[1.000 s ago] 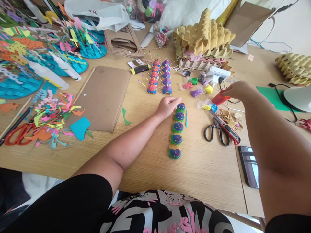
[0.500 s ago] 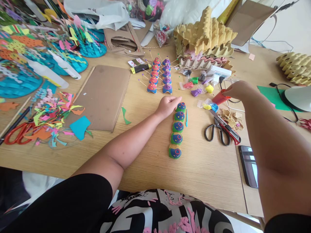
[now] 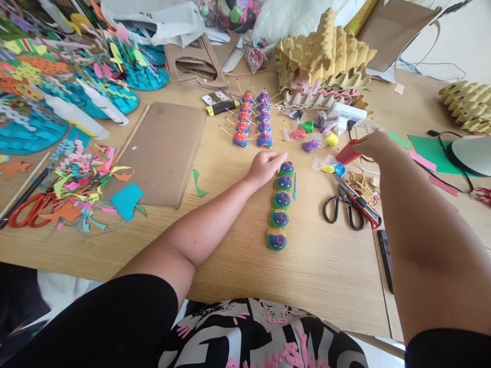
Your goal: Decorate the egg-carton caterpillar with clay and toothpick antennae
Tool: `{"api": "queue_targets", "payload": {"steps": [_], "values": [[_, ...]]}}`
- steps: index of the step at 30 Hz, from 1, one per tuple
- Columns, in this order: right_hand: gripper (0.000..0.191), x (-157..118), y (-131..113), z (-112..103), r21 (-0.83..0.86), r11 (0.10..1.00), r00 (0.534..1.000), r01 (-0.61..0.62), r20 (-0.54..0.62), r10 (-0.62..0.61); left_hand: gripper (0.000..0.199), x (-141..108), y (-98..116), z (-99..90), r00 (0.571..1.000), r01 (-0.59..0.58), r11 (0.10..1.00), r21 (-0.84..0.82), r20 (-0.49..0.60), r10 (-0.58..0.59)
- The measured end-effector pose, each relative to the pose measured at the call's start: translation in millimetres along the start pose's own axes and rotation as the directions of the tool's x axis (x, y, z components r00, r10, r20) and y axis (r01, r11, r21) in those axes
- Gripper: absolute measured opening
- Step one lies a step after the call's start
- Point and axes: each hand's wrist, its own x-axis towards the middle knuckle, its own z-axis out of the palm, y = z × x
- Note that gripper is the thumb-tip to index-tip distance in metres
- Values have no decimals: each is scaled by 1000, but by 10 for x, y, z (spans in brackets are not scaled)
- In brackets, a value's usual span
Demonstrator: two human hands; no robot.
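Observation:
Just left of the far end of an egg-carton caterpillar [image 3: 281,199], my left hand [image 3: 265,167] is closed in a pinch; what its fingertips hold, if anything, is too small to make out. The caterpillar lies lengthwise, green with blue domes, red rings and yellow dots. Beside it is a thin blue modelling tool [image 3: 295,186]. My right hand [image 3: 371,144] reaches to a red cup [image 3: 347,153], its fingers closed at the tilted rim and partly hidden. Farther back stand a red caterpillar [image 3: 242,120] and a purple one [image 3: 264,116], both with thin stick legs.
Black-handled scissors [image 3: 347,207] and a red utility knife [image 3: 362,204] lie right of the caterpillar. Clay packets [image 3: 310,145] sit behind. A cardboard sheet [image 3: 161,153] and paper scraps [image 3: 80,184] are leftward. Egg trays [image 3: 322,56] stand at the back; a phone [image 3: 384,258] is by my right arm.
My right forearm has swung a little left, covering more of the phone and baring pink paper strips on its right. The red cup has tilted slightly. My left hand stays put.

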Motion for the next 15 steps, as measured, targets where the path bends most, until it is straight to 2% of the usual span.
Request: {"api": "queue_targets", "payload": {"steps": [4, 9, 11, 15], "values": [[44, -167, 42, 67, 258, 964, 996, -65, -48, 80, 57, -4, 0, 0, 1000, -8, 1000, 3, -4, 8], [38, -168, 36, 204, 500, 861, 980, -90, -109, 166, 56, 2, -12, 2, 1000, -9, 1000, -7, -7, 9], [36, -164, 32, 222, 543, 833, 974, -104, -114, 195, 56, 5, -9, 2, 1000, -7, 1000, -8, -6, 7], [36, -143, 65, 206, 496, 859, 980, -123, -75, 184, 56, 7, 6, 4, 1000, -10, 1000, -8, 0, 10]]}}
